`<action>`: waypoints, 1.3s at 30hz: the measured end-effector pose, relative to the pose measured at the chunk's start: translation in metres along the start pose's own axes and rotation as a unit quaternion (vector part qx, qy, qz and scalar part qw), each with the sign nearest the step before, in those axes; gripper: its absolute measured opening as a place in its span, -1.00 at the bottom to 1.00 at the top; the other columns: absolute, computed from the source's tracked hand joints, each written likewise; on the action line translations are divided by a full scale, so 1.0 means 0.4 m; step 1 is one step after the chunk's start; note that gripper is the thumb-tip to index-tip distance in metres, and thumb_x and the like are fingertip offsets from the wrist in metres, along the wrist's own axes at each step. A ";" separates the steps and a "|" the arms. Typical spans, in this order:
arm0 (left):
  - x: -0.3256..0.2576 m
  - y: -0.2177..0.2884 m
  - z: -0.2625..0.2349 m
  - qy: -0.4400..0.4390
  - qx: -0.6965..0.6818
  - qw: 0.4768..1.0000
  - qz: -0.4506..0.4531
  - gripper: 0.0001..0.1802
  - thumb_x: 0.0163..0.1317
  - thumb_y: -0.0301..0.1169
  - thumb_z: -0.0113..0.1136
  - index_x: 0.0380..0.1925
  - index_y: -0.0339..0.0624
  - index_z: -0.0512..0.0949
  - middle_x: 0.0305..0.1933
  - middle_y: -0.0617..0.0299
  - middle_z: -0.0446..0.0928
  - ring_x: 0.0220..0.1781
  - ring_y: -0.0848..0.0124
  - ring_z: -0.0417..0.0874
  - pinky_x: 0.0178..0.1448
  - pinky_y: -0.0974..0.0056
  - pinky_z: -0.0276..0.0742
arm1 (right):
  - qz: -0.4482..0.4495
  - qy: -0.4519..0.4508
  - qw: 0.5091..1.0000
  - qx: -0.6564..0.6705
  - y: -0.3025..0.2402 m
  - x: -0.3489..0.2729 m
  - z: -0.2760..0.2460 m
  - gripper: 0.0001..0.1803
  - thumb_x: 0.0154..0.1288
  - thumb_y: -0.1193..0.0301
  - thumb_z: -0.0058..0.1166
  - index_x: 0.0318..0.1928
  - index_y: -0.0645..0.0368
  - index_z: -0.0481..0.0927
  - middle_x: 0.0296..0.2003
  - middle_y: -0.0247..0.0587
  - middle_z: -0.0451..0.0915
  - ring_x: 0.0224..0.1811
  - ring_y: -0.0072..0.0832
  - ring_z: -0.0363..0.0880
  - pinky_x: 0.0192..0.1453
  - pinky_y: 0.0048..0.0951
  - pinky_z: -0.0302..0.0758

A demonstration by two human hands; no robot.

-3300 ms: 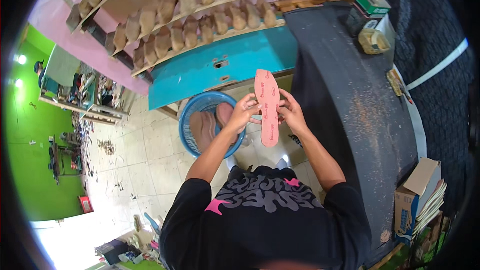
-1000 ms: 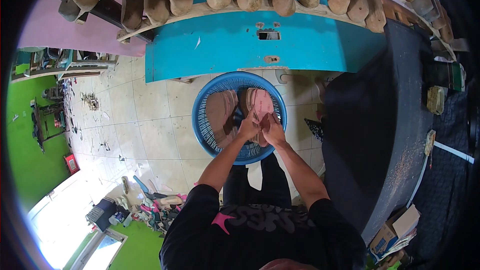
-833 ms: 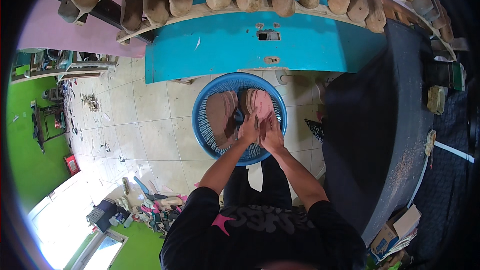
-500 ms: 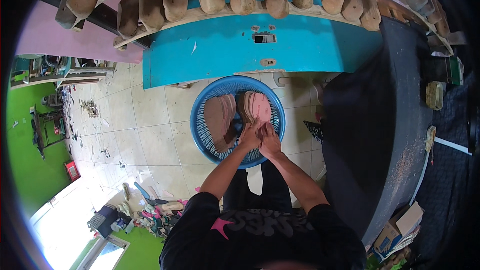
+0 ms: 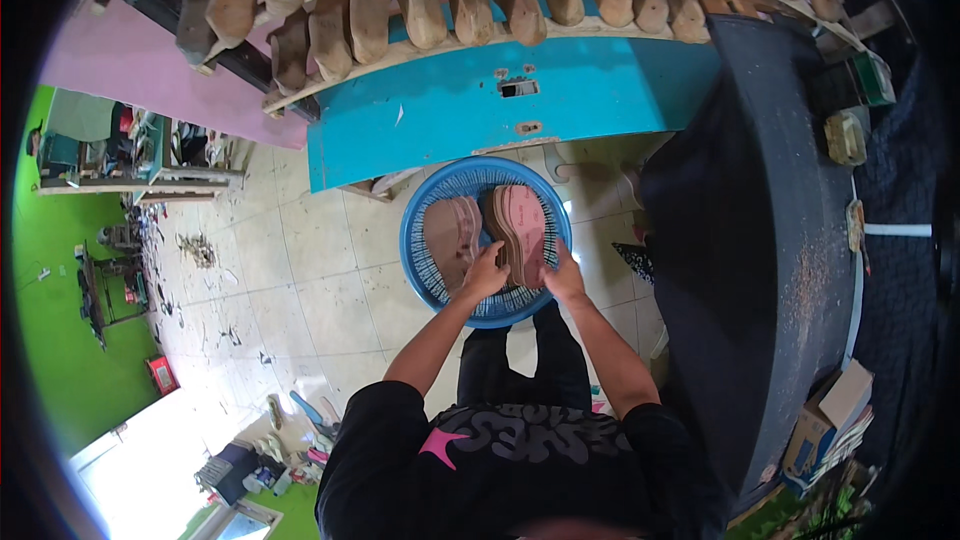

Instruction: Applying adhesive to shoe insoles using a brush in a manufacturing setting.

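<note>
A round blue plastic basket (image 5: 413, 270) on the tiled floor holds two stacks of sole-shaped insoles. The right stack of insoles (image 5: 522, 222) has a pink printed top piece and brown edges showing along its left side. Duller brown-pink is the left stack of insoles (image 5: 449, 230), its pieces fanned slightly. My left hand (image 5: 485, 275) grips the near left side of the right stack, thumb toward it. On the opposite side, my right hand (image 5: 565, 276) holds the same stack near its lower end. Fingertips under the stack are hidden.
Beyond the basket stands a turquoise panel (image 5: 430, 130), with racks of wooden shoe lasts (image 5: 420, 15) above it. A dark-covered bench (image 5: 745, 270) rises on the right. Scraps (image 5: 197, 250) litter the floor at left, and a cardboard box (image 5: 825, 425) sits lower right.
My hands have moved apart, from close together at the stack's near end to its two sides. The whole view has shifted and tilted slightly.
</note>
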State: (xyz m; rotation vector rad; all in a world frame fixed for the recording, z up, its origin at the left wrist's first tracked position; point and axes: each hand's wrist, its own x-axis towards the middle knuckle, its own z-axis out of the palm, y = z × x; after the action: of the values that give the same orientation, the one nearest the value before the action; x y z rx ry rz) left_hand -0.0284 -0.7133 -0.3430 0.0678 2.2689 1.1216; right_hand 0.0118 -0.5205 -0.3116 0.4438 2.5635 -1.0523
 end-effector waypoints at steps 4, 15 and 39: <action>0.006 0.099 -0.076 0.000 0.020 0.996 0.086 -0.46 0.11 -0.40 0.20 0.14 -0.12 0.34 0.04 0.00 0.42 -0.21 0.27 0.62 -0.08 0.22 0.53 | 0.111 0.044 0.905 0.408 0.065 -0.051 -0.062 -0.36 0.20 0.61 -0.12 0.32 0.35 0.11 0.20 0.10 0.36 0.12 -0.26 0.50 0.04 -0.41 0.50; -0.104 0.606 -0.070 -0.072 -0.079 0.944 0.311 -0.65 0.13 -0.47 0.16 -0.03 -0.20 0.49 0.03 0.11 0.46 -0.12 0.31 0.60 -0.07 0.31 0.52 | -0.087 0.250 0.852 0.451 0.036 -0.418 -0.492 -0.36 0.25 0.61 -0.06 0.35 0.24 0.13 0.13 0.02 0.45 0.00 -0.36 0.58 -0.05 -0.48 0.51; -0.433 1.403 0.760 -0.409 -0.073 0.739 0.530 -0.76 0.19 -0.50 0.13 -0.13 -0.26 0.55 0.03 0.19 0.48 -0.11 0.43 0.56 -0.01 0.35 0.48 | 0.002 0.729 0.635 0.257 0.453 -1.270 -0.879 -0.53 0.22 0.44 0.04 0.16 0.28 0.45 0.13 -0.05 0.47 0.19 -0.35 0.42 0.21 -0.35 0.40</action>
State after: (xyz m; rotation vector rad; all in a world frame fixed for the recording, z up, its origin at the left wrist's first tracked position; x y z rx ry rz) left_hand 0.1580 -0.1898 0.0157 1.6130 1.2043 1.3551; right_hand 0.4749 -0.2252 0.0245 2.2509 3.2608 -1.9209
